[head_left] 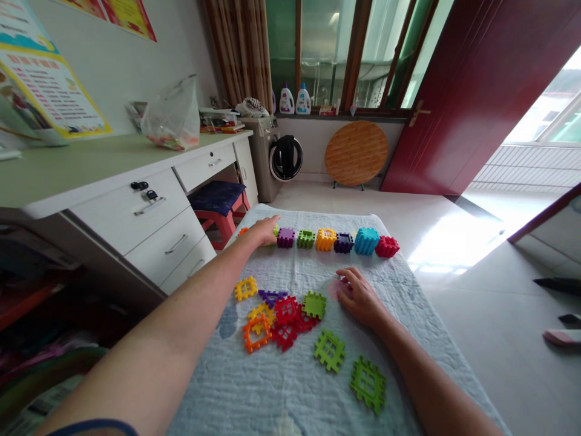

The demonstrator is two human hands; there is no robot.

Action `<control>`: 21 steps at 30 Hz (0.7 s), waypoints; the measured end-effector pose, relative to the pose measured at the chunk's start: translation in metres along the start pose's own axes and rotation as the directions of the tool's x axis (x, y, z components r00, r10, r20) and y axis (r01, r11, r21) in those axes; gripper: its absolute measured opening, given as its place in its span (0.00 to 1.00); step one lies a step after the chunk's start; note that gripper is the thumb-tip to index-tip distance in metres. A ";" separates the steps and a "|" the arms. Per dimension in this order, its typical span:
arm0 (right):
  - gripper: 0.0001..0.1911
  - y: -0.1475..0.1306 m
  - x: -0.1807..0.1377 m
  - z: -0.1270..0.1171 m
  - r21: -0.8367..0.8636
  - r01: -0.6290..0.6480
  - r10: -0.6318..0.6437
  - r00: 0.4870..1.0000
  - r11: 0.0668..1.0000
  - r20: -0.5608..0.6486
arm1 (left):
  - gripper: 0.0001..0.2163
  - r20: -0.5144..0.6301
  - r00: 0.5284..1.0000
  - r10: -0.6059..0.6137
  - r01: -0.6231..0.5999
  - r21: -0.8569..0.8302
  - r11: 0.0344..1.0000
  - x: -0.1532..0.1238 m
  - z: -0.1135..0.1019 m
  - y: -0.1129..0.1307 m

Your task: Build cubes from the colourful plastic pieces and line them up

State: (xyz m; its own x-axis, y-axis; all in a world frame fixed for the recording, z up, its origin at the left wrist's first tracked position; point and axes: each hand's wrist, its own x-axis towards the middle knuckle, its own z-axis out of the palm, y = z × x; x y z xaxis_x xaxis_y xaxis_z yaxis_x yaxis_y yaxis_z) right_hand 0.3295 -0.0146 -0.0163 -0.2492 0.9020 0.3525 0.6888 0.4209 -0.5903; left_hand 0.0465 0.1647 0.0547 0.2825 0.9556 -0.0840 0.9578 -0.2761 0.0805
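Observation:
My left hand (265, 231) reaches to the far left of the table, its fingers closed round a light green block cube (275, 232) that it largely covers. Right of it stands a row of block cubes: purple (285, 237), green (306, 239), yellow (325, 239), dark purple (344, 243), blue (366, 241) and red (387, 246). My right hand (358, 295) rests low over the cloth, fingers loosely bent and apart, holding nothing. Nearest it is a flat green panel (314, 305), on a pile with red panels (286, 310) and an orange panel (257, 334).
Two green window panels (330, 350) (368, 384) lie nearer me; a yellow panel (246, 289) lies left. A pale blue cloth (281, 387) covers the table. Left stands a white desk (158, 212) with a plastic bag (175, 118); a stool (220, 200) is tucked under it.

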 end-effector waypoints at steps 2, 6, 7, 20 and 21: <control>0.22 0.000 0.000 0.000 0.001 -0.003 0.003 1.000 1.000 0.001 | 0.42 -0.003 1.000 0.004 -0.004 0.000 1.000 0.000 0.001 -0.001; 0.22 -0.002 0.000 -0.001 -0.004 -0.005 0.005 1.000 1.000 0.011 | 0.41 -0.006 1.000 0.004 -0.004 -0.005 1.000 0.000 0.002 -0.002; 0.22 -0.002 0.000 -0.001 -0.005 -0.002 0.002 1.000 1.000 0.011 | 0.41 -0.005 1.000 0.002 -0.002 -0.007 1.000 0.000 0.002 -0.002; 0.22 -0.002 0.000 -0.002 -0.002 -0.007 0.007 1.000 1.000 0.013 | 0.40 -0.007 0.999 0.032 -0.032 -0.038 0.999 -0.002 -0.004 -0.006; 0.22 -0.003 0.000 -0.002 -0.003 -0.006 0.006 1.000 1.000 0.012 | 0.40 -0.024 0.999 0.039 -0.040 -0.040 0.998 -0.003 -0.006 -0.006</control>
State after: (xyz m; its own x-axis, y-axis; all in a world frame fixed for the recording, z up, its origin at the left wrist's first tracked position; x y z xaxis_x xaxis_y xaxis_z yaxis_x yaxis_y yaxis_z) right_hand 0.3292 -0.0159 -0.0133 -0.2530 0.9058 0.3398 0.6925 0.4148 -0.5902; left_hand 0.0396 0.1643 0.0602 0.3186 0.9461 -0.0572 0.9427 -0.3100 0.1235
